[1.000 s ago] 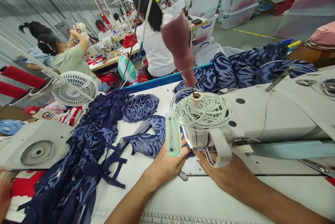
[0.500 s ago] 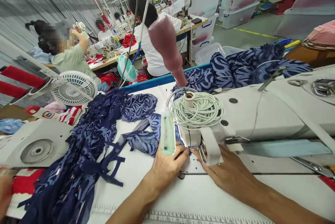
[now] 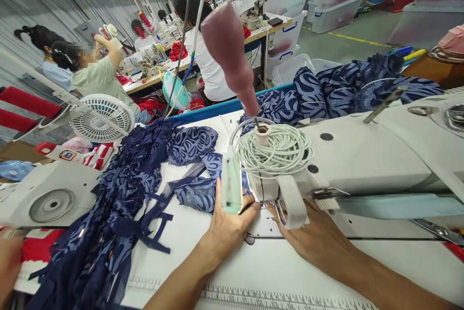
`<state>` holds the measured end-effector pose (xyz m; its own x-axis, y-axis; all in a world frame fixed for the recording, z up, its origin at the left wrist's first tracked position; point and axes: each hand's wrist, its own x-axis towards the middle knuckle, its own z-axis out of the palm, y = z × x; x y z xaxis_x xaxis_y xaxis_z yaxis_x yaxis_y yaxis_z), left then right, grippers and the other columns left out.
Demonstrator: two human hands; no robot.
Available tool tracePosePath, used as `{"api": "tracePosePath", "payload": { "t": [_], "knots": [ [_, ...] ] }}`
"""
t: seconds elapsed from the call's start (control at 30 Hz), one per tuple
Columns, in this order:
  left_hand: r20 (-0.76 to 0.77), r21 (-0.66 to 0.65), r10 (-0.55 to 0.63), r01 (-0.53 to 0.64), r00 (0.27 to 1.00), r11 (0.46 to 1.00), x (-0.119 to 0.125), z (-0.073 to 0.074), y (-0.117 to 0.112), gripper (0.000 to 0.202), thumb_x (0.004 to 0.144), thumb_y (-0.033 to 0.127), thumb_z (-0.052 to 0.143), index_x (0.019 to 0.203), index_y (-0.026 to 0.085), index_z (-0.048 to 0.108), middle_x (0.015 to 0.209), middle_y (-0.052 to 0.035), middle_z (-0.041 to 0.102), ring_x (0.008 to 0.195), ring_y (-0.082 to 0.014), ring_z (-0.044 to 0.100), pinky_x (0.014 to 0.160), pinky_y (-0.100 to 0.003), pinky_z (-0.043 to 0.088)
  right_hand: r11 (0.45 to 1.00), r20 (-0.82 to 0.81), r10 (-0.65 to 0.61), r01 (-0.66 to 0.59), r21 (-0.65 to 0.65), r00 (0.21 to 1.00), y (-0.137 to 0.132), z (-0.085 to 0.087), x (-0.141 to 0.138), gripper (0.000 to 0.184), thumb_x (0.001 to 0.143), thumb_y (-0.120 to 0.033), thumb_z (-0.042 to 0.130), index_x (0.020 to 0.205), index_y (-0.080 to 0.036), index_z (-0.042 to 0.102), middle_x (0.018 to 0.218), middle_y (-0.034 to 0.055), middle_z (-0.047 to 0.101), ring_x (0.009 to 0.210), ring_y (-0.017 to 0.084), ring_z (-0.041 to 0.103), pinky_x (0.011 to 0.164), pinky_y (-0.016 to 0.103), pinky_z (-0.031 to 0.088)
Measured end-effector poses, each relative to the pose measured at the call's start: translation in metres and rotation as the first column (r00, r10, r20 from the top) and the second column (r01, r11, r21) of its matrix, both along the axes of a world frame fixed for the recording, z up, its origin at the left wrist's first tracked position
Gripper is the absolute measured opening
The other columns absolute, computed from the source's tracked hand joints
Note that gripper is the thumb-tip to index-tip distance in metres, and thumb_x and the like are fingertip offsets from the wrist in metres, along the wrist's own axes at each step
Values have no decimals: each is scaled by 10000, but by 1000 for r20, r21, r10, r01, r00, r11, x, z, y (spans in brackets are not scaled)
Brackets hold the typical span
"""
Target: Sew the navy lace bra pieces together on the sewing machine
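My left hand (image 3: 229, 225) lies flat on the white sewing table (image 3: 253, 271), fingers stretched onto the edge of a navy patterned fabric piece (image 3: 197, 194) beside the needle area. My right hand (image 3: 314, 237) rests flat under the head of the white sewing machine (image 3: 362, 155), fingers pointing toward the presser foot, which partly hides them. A coil of white cord (image 3: 277, 149) sits on top of the machine head, and a pale green lamp (image 3: 231, 185) hangs in front of it.
A heap of navy patterned garments (image 3: 119, 213) covers the table's left side, more lies behind the machine (image 3: 348, 85). A maroon thread cone (image 3: 232, 54) stands overhead. A small white fan (image 3: 105, 119) and another machine (image 3: 50, 199) sit left. Other people work at tables behind.
My left thumb has lifted and spread up along the fabric. The fabric piece has slid slightly away from me. My right hand has barely moved.
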<state>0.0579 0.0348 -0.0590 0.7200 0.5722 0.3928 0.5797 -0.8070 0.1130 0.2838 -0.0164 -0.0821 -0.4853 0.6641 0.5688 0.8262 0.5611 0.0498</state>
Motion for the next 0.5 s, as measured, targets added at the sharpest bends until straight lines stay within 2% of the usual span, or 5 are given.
{"api": "tracePosePath", "payload": {
  "t": [0.13,0.23,0.33,0.43,0.5],
  "knots": [
    [42,56,12,-15,999,998,3,2,2,333,885,65,539,1150,220,669,975,-73,727,948,-229,646,1049,-633,365,998,-53,52,-50,38,997,-1,14,-1,299,912,-32,484,1015,-180,722,878,68,714,845,202,642,809,364,532],
    [20,49,34,-35,999,998,3,2,2,297,878,82,562,1096,238,690,974,-69,729,926,-227,649,1048,-617,369,995,-79,52,-45,88,995,-1,23,-3,259,897,-6,511,914,-152,724,815,73,708,786,204,631,744,352,518],
    [-31,39,52,-50,998,998,4,1,2,288,843,71,597,1057,236,695,967,-65,723,926,-234,653,1056,-609,362,991,-77,64,-54,124,995,-1,27,-2,273,880,20,515,877,-172,709,719,42,682,787,214,645,639,317,487],
    [-26,20,78,-77,997,997,6,1,5,316,821,41,585,1044,237,692,932,-53,719,914,-236,654,1087,-616,328,997,-222,23,-7,73,975,1,22,3,271,911,-26,461,825,-190,659,700,34,669,669,167,635,492,269,395],
    [14,6,79,-79,997,997,7,2,7,319,811,22,568,1013,234,694,898,-44,719,905,-234,654,1115,-627,284,999,-345,-46,37,-31,937,3,13,8,271,936,-86,395,878,-191,638,604,4,622,476,125,522,427,267,326]
  ]
}}
